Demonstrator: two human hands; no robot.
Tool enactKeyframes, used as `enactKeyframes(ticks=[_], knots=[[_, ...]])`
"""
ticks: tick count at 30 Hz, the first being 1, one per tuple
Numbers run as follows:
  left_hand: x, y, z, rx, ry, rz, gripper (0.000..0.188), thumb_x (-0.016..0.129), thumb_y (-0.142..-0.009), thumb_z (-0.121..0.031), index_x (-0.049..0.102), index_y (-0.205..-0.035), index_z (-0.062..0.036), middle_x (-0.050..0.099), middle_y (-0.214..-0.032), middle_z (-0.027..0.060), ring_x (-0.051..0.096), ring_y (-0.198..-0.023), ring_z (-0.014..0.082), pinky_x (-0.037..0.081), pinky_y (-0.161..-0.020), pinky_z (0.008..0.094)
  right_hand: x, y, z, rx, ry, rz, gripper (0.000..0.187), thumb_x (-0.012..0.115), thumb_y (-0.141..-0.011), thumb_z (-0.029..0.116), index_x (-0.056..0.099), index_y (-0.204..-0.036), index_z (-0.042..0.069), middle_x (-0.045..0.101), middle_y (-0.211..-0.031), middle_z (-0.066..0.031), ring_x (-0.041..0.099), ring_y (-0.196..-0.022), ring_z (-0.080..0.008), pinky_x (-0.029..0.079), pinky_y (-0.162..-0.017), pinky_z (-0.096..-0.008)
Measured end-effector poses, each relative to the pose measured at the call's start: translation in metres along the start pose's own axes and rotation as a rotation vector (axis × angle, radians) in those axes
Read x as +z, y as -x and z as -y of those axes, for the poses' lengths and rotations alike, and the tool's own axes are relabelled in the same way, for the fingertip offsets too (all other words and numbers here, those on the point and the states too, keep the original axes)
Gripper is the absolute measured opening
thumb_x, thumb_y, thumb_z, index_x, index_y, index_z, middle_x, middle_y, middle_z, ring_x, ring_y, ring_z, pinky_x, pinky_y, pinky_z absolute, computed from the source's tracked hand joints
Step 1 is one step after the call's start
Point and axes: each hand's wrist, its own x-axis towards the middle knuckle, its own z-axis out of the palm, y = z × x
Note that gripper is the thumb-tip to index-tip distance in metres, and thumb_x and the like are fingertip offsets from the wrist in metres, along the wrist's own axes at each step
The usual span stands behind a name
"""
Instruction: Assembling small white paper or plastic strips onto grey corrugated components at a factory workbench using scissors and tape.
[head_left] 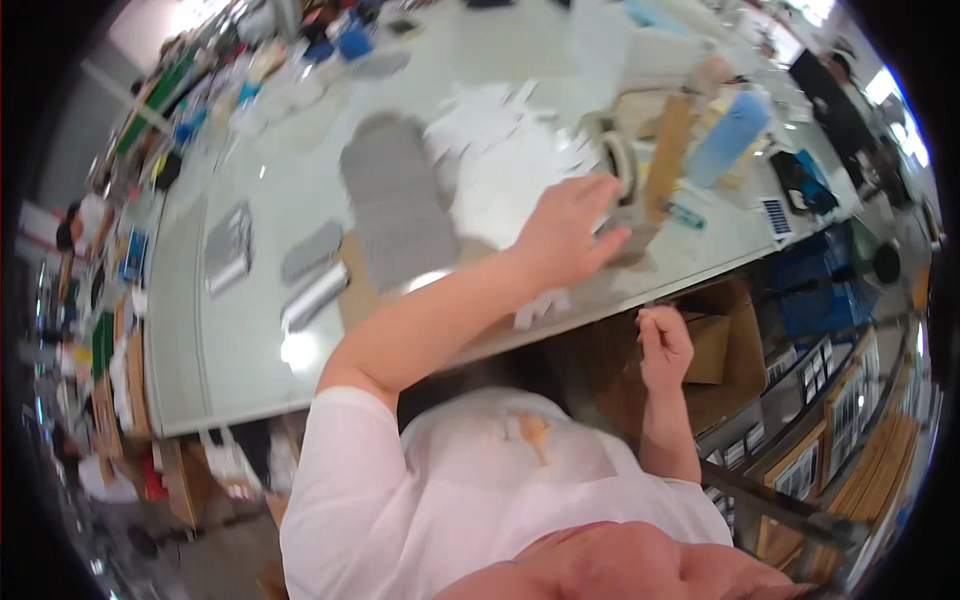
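Observation:
My left hand [572, 228] reaches over the table with its thumb and fingers apart, holding nothing that I can see. Just beyond its fingertips a tan ring-shaped roll [622, 165] stands upright on a grey base [632, 240], resembling a tape dispenser. My right hand [665, 347] hangs off the table's front edge, its fingers curled in a pinch. Whatever may be in that pinch is hidden or too small to name. A heap of white paper pieces [505, 185] lies beyond my left forearm, beside a stack of grey flat pieces [395, 205].
A long tan strip [667, 155] and a blue bottle-like object [730, 138] stand at the right. Silvery bars [316, 296] and smaller grey pieces [312, 250] lie to the left. Under the table's right side sits an open cardboard box [735, 370], near blue crates [815, 285].

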Motion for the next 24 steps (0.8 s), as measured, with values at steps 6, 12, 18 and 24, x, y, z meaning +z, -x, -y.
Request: enactKeyframes(ticks=[6, 12, 18, 24], knots=[[-0.041, 0.166, -0.040, 0.178, 0.063, 0.056, 0.016, 0.075, -0.077, -0.013, 0.070, -0.091, -0.0087, 0.059, -0.082, 0.0046, 0.059, -0.079, 0.0243, 0.047, -0.071, 0.0380, 0.048, 0.000, 0.046, -0.302, 0.060, 0.553, 0.017, 0.074, -0.076, 0.002, 0.069, -0.091, 0.006, 0.067, -0.118, -0.0135, 0.057, -0.108, -0.0335, 0.046, -0.090, -0.0410], [-0.085, 0.229, -0.032, -0.129, -0.164, -0.075, 0.028, 0.079, -0.074, -0.013, 0.069, -0.100, -0.0073, 0.062, -0.087, 0.0048, 0.060, -0.079, 0.0251, 0.048, -0.072, 0.0373, 0.122, 0.010, 0.047, -0.428, -0.015, 0.739, 0.015, 0.076, -0.077, 0.008, 0.064, -0.086, 0.007, 0.071, -0.098, -0.0094, 0.064, -0.077, -0.0279, 0.048, -0.070, -0.0390], [-0.132, 0.221, -0.064, -0.740, 0.115, -0.011, 0.037, 0.080, -0.081, -0.024, 0.067, -0.110, -0.0059, 0.069, -0.100, 0.0088, 0.065, -0.089, 0.0301, 0.053, -0.073, 0.0407, 0.153, 0.019, 0.069, -0.560, 0.120, 1.076, 0.011, 0.073, -0.081, 0.015, 0.064, -0.085, 0.010, 0.058, -0.069, -0.0028, 0.061, -0.066, -0.0255, 0.045, -0.056, -0.0380], [-0.147, 0.245, -0.049, -0.483, -0.182, 0.451, 0.017, 0.079, -0.082, -0.022, 0.073, -0.092, -0.0101, 0.067, -0.087, 0.0029, 0.061, -0.080, 0.0237, 0.052, -0.065, 0.0354, 0.160, 0.022, 0.075, -0.605, 0.160, 1.082, 0.018, 0.069, -0.083, 0.012, 0.065, -0.101, 0.007, 0.058, -0.071, -0.0042, 0.062, -0.071, -0.0247, 0.049, -0.060, -0.0364]])
